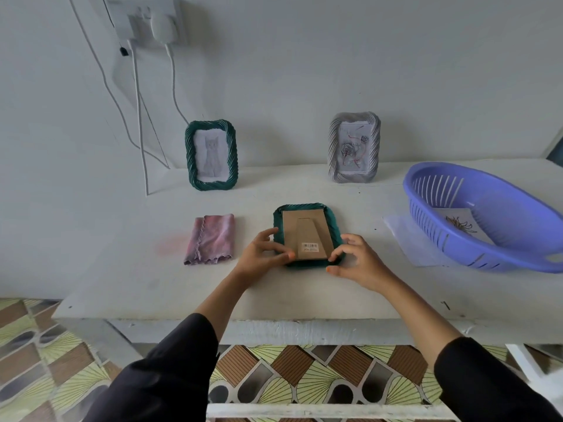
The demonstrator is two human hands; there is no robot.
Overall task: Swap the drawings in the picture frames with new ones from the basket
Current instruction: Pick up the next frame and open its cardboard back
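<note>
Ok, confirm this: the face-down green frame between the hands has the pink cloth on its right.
No. The head view shows the pink cloth on the left of the face-down green frame, which does lie between left hand and right hand.

The only print in view is a small white sticker on the brown cardboard back of the green frame lying face down on the desk. It carries a black barcode with a row of small characters beneath, too blurred to read. No word, brand or number on it or elsewhere can be made out
</note>
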